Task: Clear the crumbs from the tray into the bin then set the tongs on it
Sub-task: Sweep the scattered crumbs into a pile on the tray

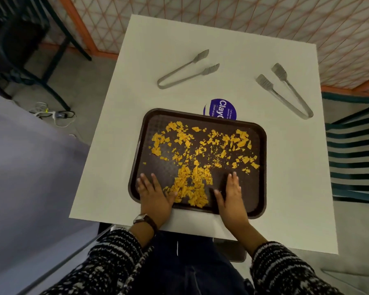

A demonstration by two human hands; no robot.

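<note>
A dark brown tray (258, 188) lies on the white table (285, 188), covered with orange crumbs (192, 184) that are thickest in a heap near its front edge. My left hand (153, 192) rests flat on the tray to the left of that heap, fingers spread. My right hand (232, 192) rests flat to the heap's right, fingers together. Neither hand holds anything. Two metal tongs lie on the table beyond the tray: one pair (185, 71) at the back centre, the other (285, 90) at the back right. No bin is recognisable.
A purple round sticker (222, 108) peeks out behind the tray's far edge. A grey surface (30, 167) stands to the left. A green slatted chair (354, 158) is on the right, and a patterned screen (264, 15) stands behind the table. Cables lie on the floor (58, 114).
</note>
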